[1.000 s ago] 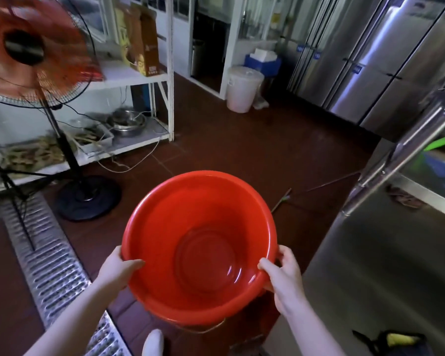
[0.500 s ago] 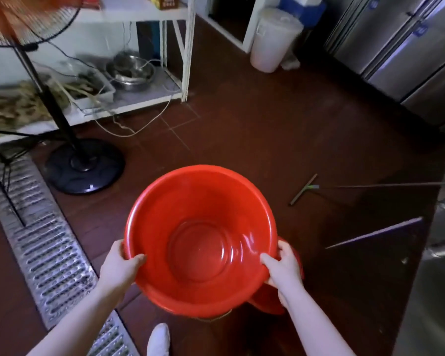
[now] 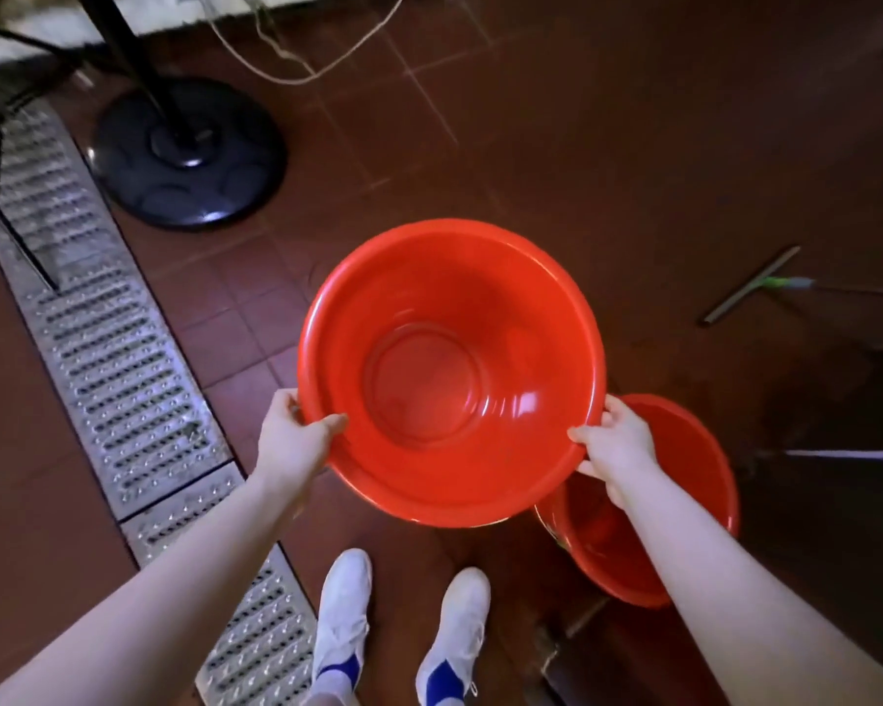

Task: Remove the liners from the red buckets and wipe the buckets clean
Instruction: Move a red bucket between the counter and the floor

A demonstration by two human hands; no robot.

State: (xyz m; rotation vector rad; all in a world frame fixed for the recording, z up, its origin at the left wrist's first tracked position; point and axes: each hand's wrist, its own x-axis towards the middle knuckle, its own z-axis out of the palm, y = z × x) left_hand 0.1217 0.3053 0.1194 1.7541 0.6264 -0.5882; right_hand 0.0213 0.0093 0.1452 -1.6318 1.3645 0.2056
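I hold a red bucket (image 3: pixel 449 369) in the air in front of me, its mouth facing up and no liner visible inside. My left hand (image 3: pixel 294 435) grips its near-left rim, thumb inside. My right hand (image 3: pixel 615 443) grips its near-right rim the same way. A second red bucket (image 3: pixel 684 450) stands on the floor below and to the right, partly hidden by the held bucket and my right forearm.
A black fan base (image 3: pixel 184 155) stands at the upper left beside a metal drain grate (image 3: pixel 118 369) running diagonally along the left. A floor squeegee (image 3: pixel 750 285) lies at the right. My white shoes (image 3: pixel 398 619) are below on the dark red tiled floor, and a pale cord (image 3: pixel 297 68) trails at the top.
My view has tilted down from the room to the floor. The bucket stays in both hands, and the second bucket on the floor has come into sight at the right.
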